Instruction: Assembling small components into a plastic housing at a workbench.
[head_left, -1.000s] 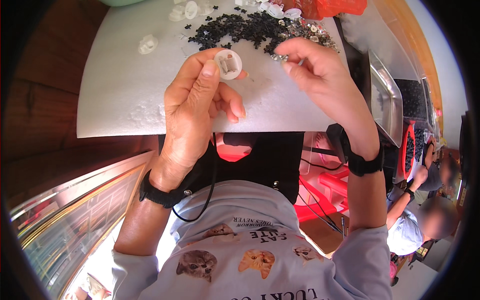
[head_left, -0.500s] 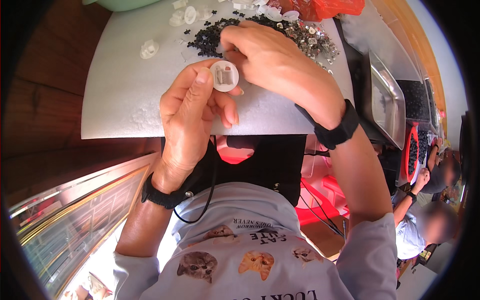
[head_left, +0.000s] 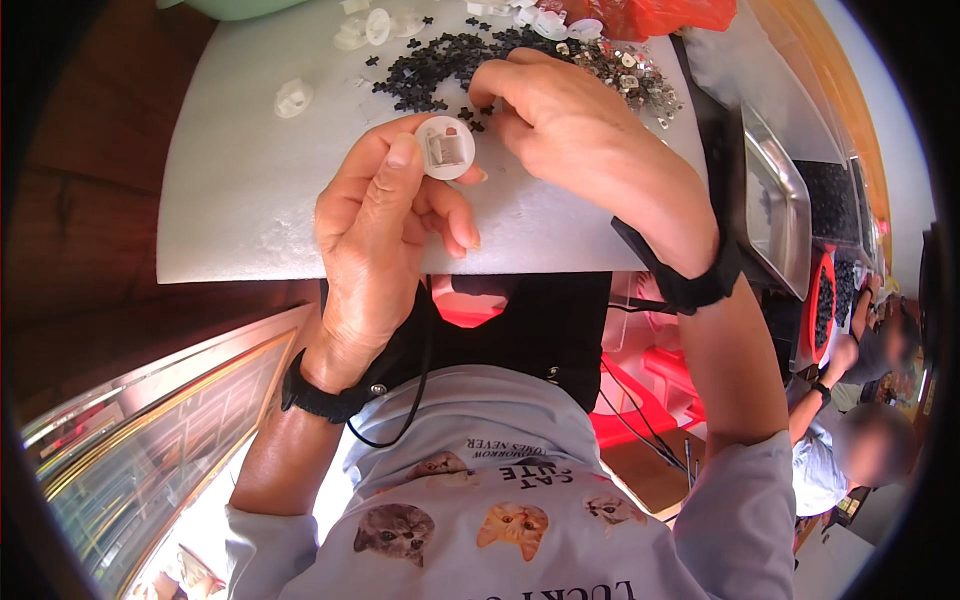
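Between thumb and fingers, my left hand (head_left: 372, 215) holds up a white round plastic part (head_left: 446, 150) with a squarish frame moulded in its middle. To the right, my right hand (head_left: 590, 130) is over the small parts with its fingers curled in. Its fingertips are partly hidden, and whatever they pinch cannot be made out. A pile of small black cross-shaped pieces (head_left: 425, 75) lies just beyond both hands, a few of them loose near the disc. Small shiny metal pieces (head_left: 640, 85) are heaped beyond my right hand.
Another white round part (head_left: 293, 98) lies on the white foam-like work surface (head_left: 240, 200). More white parts (head_left: 378, 27) and a red plastic bag (head_left: 690, 14) are at the far edge. A metal tray (head_left: 775, 200) stands at right; beyond it, other people work.
My right hand has shifted right, away from the disc, uncovering some black cross pieces. My left hand still holds the white round part, almost in the same place.
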